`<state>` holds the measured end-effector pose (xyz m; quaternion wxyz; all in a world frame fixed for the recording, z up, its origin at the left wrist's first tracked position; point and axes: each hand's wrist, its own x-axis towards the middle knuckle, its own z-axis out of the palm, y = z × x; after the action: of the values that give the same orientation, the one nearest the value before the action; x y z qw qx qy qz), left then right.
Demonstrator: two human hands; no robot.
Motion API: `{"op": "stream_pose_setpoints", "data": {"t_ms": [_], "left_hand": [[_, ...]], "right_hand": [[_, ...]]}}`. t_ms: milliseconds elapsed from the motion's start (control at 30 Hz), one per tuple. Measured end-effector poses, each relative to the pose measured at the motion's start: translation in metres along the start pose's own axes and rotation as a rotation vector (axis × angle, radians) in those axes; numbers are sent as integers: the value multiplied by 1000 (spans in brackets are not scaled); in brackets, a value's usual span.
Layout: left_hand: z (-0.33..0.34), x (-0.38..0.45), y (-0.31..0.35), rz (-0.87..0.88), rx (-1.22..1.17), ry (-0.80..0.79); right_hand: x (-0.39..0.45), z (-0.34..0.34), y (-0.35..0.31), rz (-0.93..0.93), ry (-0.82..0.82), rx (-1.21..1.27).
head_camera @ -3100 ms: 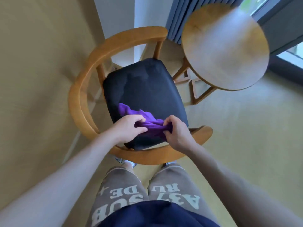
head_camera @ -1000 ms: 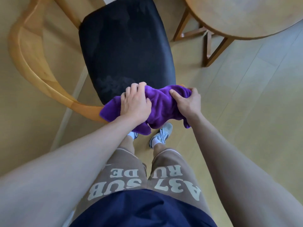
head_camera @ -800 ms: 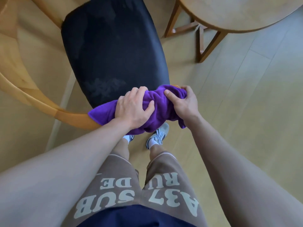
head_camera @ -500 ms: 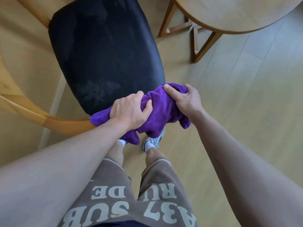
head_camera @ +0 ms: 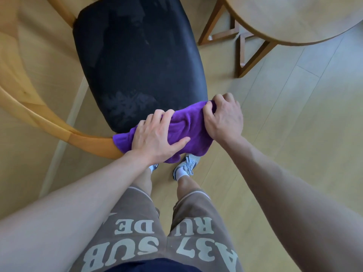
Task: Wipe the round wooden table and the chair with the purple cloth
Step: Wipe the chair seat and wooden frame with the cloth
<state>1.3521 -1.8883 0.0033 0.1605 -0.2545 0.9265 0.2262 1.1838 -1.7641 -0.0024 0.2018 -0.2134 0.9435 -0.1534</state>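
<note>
- The purple cloth (head_camera: 186, 128) lies bunched over the front edge of the chair (head_camera: 137, 61), stretched between the two hands and hanging a little below them.
- The left hand (head_camera: 157, 138) lies over the near-left part of the cloth, fingers curved over its top and thumb spread along its lower edge, pressing it against the wooden rim (head_camera: 90, 142) that curves away to that hand's left.
- The right hand (head_camera: 224, 118) clamps the cloth's far-right end, fingers curled tightly round a fold of it at the corner of the seat.
- The hands are close together, joined only by the cloth.
- The chair's black seat pad (head_camera: 141, 79) spreads beyond both hands; a dull patch shows on it just past the left hand's fingers.
- The round wooden desk (head_camera: 294, 20) stands well beyond the right hand, its legs (head_camera: 245, 55) on the pale wood floor (head_camera: 294, 114).
- Below the cloth, between the forearms, are grey sneakers (head_camera: 186, 165) and brown lettered shorts (head_camera: 149, 242).
</note>
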Motion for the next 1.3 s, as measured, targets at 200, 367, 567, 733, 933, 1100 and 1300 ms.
{"op": "stream_pose_setpoints", "data": {"t_ms": [200, 367, 567, 733, 933, 1100, 1300], "left_hand": [[4, 13, 0, 39, 43, 40], [5, 13, 1, 45, 5, 122], [2, 11, 1, 98, -1, 99], [0, 11, 2, 109, -15, 113], [1, 11, 1, 101, 1, 109], [3, 11, 1, 92, -2, 119], [2, 12, 2, 62, -8, 103]], "right_hand": [[37, -3, -8, 183, -228, -87], [25, 0, -19, 176, -86, -100], [14, -6, 8, -746, -106, -279], [16, -1, -1, -452, -74, -220], [19, 7, -18, 217, 23, -11], [14, -7, 4, -619, -162, -234], [14, -1, 3, -470, -58, -229]]}}
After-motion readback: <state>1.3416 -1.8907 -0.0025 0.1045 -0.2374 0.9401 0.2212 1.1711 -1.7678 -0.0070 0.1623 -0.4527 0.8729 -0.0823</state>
